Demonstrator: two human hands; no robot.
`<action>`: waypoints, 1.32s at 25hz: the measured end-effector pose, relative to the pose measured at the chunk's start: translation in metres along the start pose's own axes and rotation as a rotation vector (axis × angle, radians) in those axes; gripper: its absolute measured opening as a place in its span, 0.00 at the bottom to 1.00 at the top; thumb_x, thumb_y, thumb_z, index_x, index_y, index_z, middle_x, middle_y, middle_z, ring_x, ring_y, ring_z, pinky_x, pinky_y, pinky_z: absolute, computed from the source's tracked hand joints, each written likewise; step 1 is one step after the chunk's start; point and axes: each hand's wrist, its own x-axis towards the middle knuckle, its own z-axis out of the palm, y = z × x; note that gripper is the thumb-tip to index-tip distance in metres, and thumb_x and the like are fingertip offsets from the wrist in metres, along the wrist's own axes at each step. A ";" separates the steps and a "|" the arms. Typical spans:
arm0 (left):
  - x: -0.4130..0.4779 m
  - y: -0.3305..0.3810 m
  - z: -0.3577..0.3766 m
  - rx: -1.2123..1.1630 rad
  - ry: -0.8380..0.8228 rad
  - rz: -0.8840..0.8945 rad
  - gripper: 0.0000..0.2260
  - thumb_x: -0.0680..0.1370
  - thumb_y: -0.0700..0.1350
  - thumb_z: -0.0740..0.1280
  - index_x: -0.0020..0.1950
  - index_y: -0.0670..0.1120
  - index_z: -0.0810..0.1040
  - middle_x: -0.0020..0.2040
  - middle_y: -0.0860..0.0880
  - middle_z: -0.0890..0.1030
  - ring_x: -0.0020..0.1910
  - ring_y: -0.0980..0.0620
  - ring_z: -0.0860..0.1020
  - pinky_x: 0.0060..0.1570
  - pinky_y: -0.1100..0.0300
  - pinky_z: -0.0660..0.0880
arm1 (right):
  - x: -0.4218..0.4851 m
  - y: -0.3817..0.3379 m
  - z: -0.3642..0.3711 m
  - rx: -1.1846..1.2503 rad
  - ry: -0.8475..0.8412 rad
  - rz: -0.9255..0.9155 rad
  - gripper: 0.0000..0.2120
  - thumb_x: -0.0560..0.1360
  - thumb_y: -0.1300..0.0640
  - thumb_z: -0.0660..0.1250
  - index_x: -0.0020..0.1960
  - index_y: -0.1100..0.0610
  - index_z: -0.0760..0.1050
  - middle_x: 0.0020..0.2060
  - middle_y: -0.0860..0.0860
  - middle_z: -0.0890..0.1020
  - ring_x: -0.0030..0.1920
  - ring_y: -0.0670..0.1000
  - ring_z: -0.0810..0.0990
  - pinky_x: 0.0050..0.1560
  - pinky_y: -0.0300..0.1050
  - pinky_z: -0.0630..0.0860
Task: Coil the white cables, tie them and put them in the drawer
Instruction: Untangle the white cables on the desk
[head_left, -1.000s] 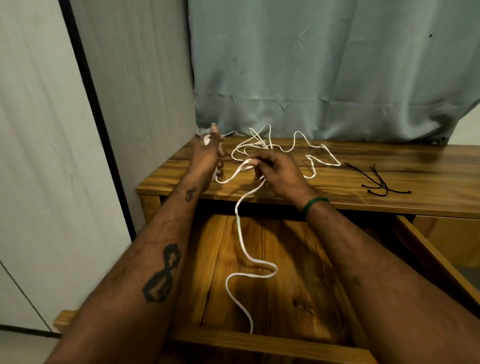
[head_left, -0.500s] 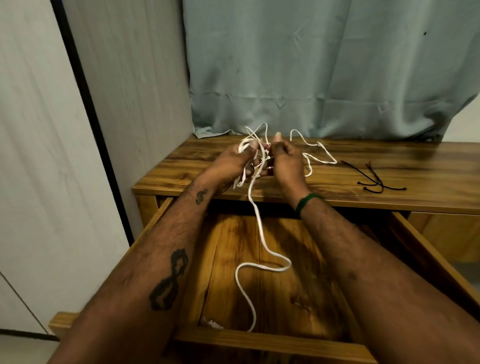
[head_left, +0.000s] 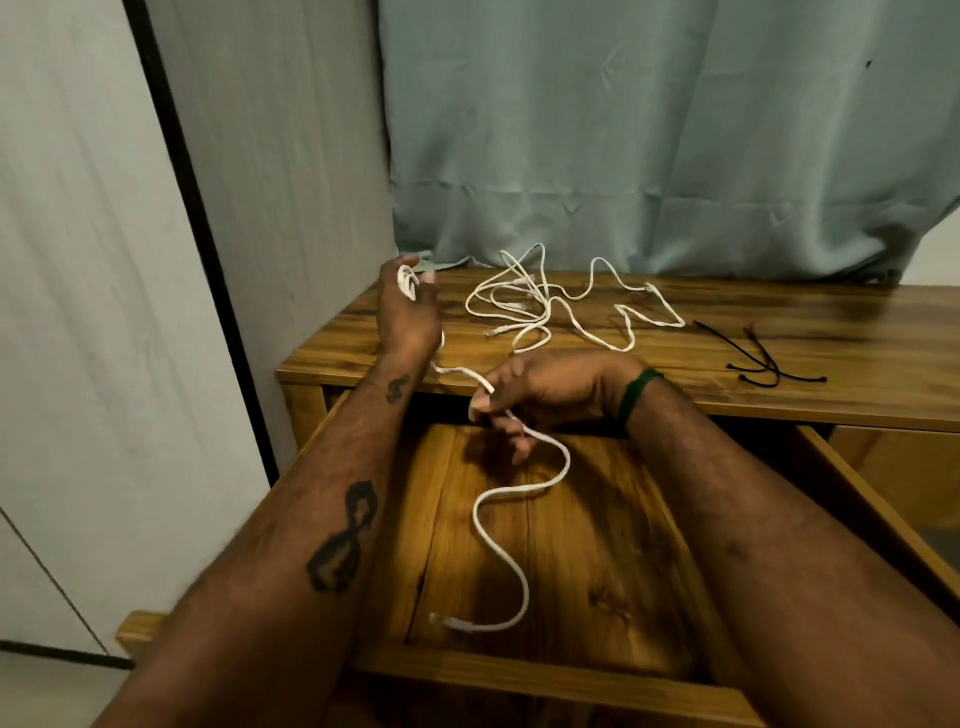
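Left hand: raised over the back-left corner of the varnished, streaky-grained wooden surface. Its fingers are curled round a few small tight loops of a thin, round, white flexible cable.

From those loops the cable drops past the left wrist and runs slack to the right hand. The right hand hangs just past the surface's front edge, over the back of the open wooden drawer. There the thumb and forefinger pinch the cable, and the other fingers are loosely bent beneath.

Below the pinch the cable falls in a soft S-curve onto the drawer's knotty plank floor. It ends near the front rail in a small clear plug.

More white cables lie in a loose tangle of open loops towards the back of the surface, right of the left hand and apart from it.

Thin black cord ties lie crossed near the front edge, to the right of the tangle.

A green band circles the right wrist. A creased, pale blue-green fabric curtain hangs behind, with its hem touching the back edge.
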 end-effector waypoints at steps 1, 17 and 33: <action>0.001 -0.005 -0.004 0.084 -0.076 0.075 0.09 0.82 0.44 0.66 0.62 0.47 0.76 0.52 0.47 0.81 0.44 0.54 0.79 0.46 0.65 0.78 | -0.004 -0.004 -0.005 0.004 0.056 -0.083 0.08 0.82 0.62 0.60 0.59 0.64 0.73 0.32 0.55 0.75 0.31 0.53 0.77 0.41 0.51 0.78; -0.057 0.032 0.040 -0.300 -0.564 -0.220 0.11 0.86 0.47 0.59 0.50 0.45 0.79 0.37 0.46 0.82 0.30 0.52 0.78 0.33 0.60 0.77 | 0.021 0.021 -0.016 0.296 0.954 -0.187 0.29 0.77 0.31 0.59 0.49 0.56 0.79 0.35 0.57 0.84 0.29 0.57 0.82 0.33 0.58 0.82; -0.031 0.020 0.005 -0.055 -0.593 -0.283 0.23 0.82 0.65 0.57 0.46 0.51 0.83 0.36 0.52 0.80 0.29 0.56 0.76 0.31 0.62 0.70 | -0.006 -0.004 -0.024 0.050 0.571 -0.448 0.11 0.83 0.59 0.60 0.57 0.63 0.78 0.36 0.52 0.79 0.34 0.49 0.79 0.40 0.51 0.81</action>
